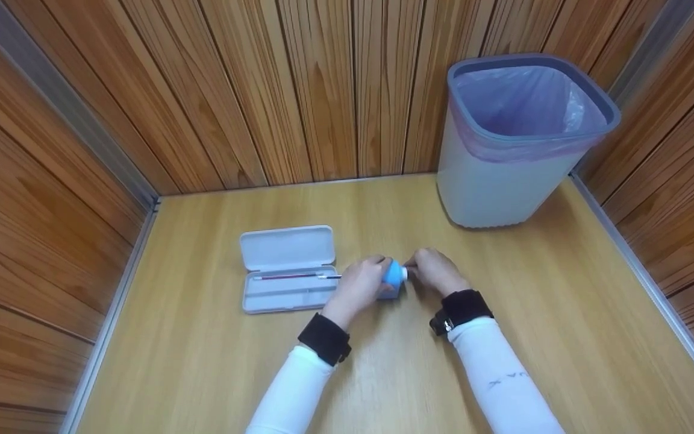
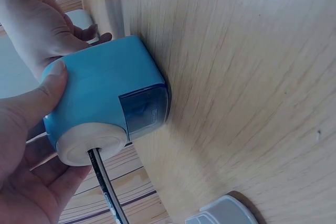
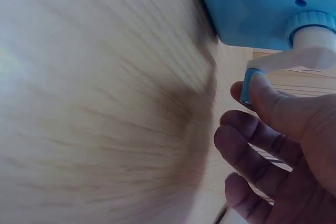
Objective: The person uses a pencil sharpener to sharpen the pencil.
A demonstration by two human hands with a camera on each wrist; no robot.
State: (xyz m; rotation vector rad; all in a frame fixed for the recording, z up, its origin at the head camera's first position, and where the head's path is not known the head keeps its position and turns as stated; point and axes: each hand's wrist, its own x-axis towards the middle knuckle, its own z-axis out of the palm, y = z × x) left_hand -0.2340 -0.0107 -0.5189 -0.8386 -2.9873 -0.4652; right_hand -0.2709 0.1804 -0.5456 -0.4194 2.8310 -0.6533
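Observation:
A blue crank pencil sharpener (image 2: 100,82) stands on the table, and my left hand (image 1: 359,280) grips its body from above, thumb and fingers round it. A dark pencil (image 2: 108,190) sticks out of the round white front of the sharpener, its tip hidden inside. The see-through shavings drawer (image 2: 146,111) is low on the same side. On the opposite side, my right hand (image 1: 437,271) pinches the blue knob (image 3: 251,85) of the white crank arm (image 3: 283,60) between thumb and forefinger, the other fingers loosely bent.
An open grey pencil case (image 1: 287,247) lies left of the sharpener, with a reddish pencil (image 1: 287,276) in its tray. A lined waste bin (image 1: 497,193) stands at the back right. Wooden walls (image 1: 323,90) border the table at the back and sides.

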